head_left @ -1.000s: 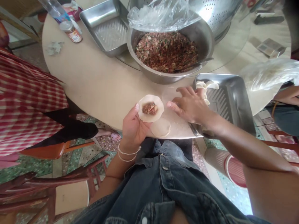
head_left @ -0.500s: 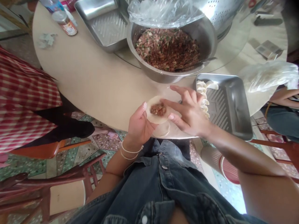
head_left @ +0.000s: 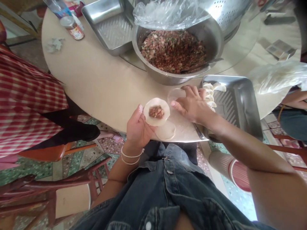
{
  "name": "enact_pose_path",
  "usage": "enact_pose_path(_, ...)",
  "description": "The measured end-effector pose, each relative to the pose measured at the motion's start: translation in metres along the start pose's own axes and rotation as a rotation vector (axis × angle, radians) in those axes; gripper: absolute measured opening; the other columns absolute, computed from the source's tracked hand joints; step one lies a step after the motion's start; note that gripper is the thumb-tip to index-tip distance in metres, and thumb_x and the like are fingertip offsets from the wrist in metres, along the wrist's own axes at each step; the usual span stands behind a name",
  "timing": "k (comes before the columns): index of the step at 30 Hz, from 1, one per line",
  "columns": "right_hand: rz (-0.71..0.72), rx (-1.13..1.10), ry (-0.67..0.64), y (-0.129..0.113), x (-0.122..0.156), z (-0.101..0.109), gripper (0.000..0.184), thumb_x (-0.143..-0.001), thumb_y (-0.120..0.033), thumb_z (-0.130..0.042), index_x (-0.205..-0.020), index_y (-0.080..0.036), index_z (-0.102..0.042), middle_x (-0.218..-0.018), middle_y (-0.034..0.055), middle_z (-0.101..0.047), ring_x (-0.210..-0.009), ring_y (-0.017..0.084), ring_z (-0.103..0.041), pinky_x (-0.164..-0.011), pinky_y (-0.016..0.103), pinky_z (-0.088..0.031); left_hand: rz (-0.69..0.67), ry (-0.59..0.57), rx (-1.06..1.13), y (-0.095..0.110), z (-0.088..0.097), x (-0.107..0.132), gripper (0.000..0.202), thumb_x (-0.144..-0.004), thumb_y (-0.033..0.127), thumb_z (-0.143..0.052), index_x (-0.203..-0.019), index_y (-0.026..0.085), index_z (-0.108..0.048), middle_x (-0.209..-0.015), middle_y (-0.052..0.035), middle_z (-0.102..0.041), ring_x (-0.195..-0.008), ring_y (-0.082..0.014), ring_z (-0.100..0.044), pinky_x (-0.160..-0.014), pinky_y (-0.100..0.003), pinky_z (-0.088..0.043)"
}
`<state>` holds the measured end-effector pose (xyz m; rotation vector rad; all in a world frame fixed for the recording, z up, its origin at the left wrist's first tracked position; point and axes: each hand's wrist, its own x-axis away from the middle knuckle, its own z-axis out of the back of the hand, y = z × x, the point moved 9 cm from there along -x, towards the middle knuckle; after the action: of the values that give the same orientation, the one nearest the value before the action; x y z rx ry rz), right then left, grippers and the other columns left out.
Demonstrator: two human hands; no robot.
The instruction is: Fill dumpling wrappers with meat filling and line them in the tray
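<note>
My left hand (head_left: 137, 129) cups a round dumpling wrapper (head_left: 156, 111) with a lump of minced filling in its middle. My right hand (head_left: 193, 105) rests at the rim of a small clear dish (head_left: 174, 94) on the round table (head_left: 96, 83), its fingers bent and dipping over the dish. A stack of plain wrappers (head_left: 165, 131) lies on the table edge just below the held wrapper. Folded dumplings (head_left: 211, 95) line the left side of a steel tray (head_left: 237, 105) behind my right hand.
A big steel bowl of minced filling (head_left: 173, 54) with a utensil in it stands behind the hands, plastic wrap above it. Another steel tray (head_left: 112, 28), a jar (head_left: 71, 27) and a colander (head_left: 225, 12) sit further back. A person in red check sits at left; another person's arm shows at right.
My right hand has drawn back from the filled wrapper to the small clear dish. My left hand with the wrapper has shifted slightly left.
</note>
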<state>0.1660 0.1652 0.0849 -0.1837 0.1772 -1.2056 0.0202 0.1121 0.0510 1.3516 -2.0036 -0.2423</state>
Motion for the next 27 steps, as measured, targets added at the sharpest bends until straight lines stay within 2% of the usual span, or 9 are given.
enact_pose_path(2,0.023,0.008,-0.031,-0.002,-0.001,-0.004,0.087,-0.089,-0.072,-0.008,-0.084,-0.016,-0.074,-0.129,0.0175,-0.051,-0.128,0.038,-0.037,-0.098,0.064,-0.029,0.019,-0.008,-0.006,-0.002,-0.002,0.0,0.049,-0.099,0.034,-0.026,-0.102,0.01,-0.069,-0.105,-0.0135,-0.074,-0.131,-0.0256,-0.052,-0.113,-0.042,-0.04)
enact_pose_path(4,0.028,-0.001,0.014,-0.008,0.002,0.006,0.085,-0.09,-0.071,-0.007,-0.089,-0.019,-0.075,-0.13,0.0153,-0.052,-0.127,0.036,-0.039,-0.097,0.062,-0.03,0.04,-0.017,-0.003,-0.006,-0.004,0.0,0.049,-0.099,0.035,-0.027,-0.102,0.009,-0.068,-0.104,-0.0135,-0.074,-0.131,-0.0257,-0.053,-0.113,-0.042,-0.039)
enact_pose_path(7,0.063,-0.049,0.131,-0.025,0.014,0.029,0.079,-0.092,-0.067,-0.008,-0.108,-0.024,-0.072,-0.135,0.012,-0.049,-0.125,0.033,-0.042,-0.097,0.056,-0.032,0.068,-0.071,0.019,-0.011,-0.012,0.002,0.05,-0.099,0.038,-0.026,-0.106,0.01,-0.067,-0.112,-0.0136,-0.072,-0.134,-0.0259,-0.049,-0.115,-0.042,-0.036)
enact_pose_path(9,0.153,-0.077,0.17,-0.043,0.025,0.037,0.073,-0.092,-0.068,-0.013,-0.121,-0.027,-0.066,-0.144,0.0108,-0.041,-0.128,0.034,-0.039,-0.098,0.055,-0.031,0.103,-0.143,0.027,-0.017,-0.021,0.004,0.052,-0.099,0.041,-0.024,-0.111,0.012,-0.065,-0.12,-0.0127,-0.069,-0.137,-0.0255,-0.045,-0.117,-0.043,-0.034)
enact_pose_path(11,0.249,-0.098,0.165,-0.06,0.035,0.037,0.07,-0.091,-0.069,-0.018,-0.128,-0.027,-0.061,-0.149,0.0108,-0.034,-0.133,0.037,-0.033,-0.099,0.055,-0.03,0.135,-0.214,0.028,-0.022,-0.029,0.005,0.054,-0.099,0.044,-0.022,-0.115,0.015,-0.064,-0.125,-0.0114,-0.066,-0.139,-0.0248,-0.043,-0.117,-0.043,-0.032)
enact_pose_path(15,0.359,-0.122,0.169,-0.079,0.049,0.029,0.065,-0.091,-0.069,-0.025,-0.13,-0.029,-0.059,-0.151,0.0109,-0.032,-0.137,0.036,-0.029,-0.099,0.052,-0.027,0.172,-0.268,0.039,-0.025,-0.034,0.006,0.055,-0.098,0.047,-0.023,-0.11,0.014,-0.065,-0.123,-0.0129,-0.067,-0.139,-0.0269,-0.043,-0.117,-0.044,-0.031)
enact_pose_path(22,0.406,-0.018,0.159,-0.086,0.062,0.015,0.073,-0.089,-0.072,-0.026,-0.141,-0.024,-0.047,-0.152,0.0099,-0.037,-0.136,0.033,-0.027,-0.104,0.049,-0.021,0.149,-0.196,0.016,-0.02,-0.029,0.006,0.059,-0.098,0.051,-0.023,-0.105,0.012,-0.066,-0.121,-0.0138,-0.068,-0.139,-0.0286,-0.041,-0.117,-0.044,-0.031)
enact_pose_path(27,0.454,-0.045,0.258,-0.079,0.072,0.022,0.056,-0.089,-0.068,-0.036,-0.126,-0.034,-0.061,-0.145,0.0029,-0.043,-0.132,0.03,-0.032,-0.103,0.046,-0.024,0.14,-0.219,0.032,-0.017,-0.03,0.006,0.061,-0.098,0.05,-0.019,-0.116,0.01,-0.063,-0.125,-0.0146,-0.066,-0.139,-0.0282,-0.042,-0.116,-0.044,-0.033)
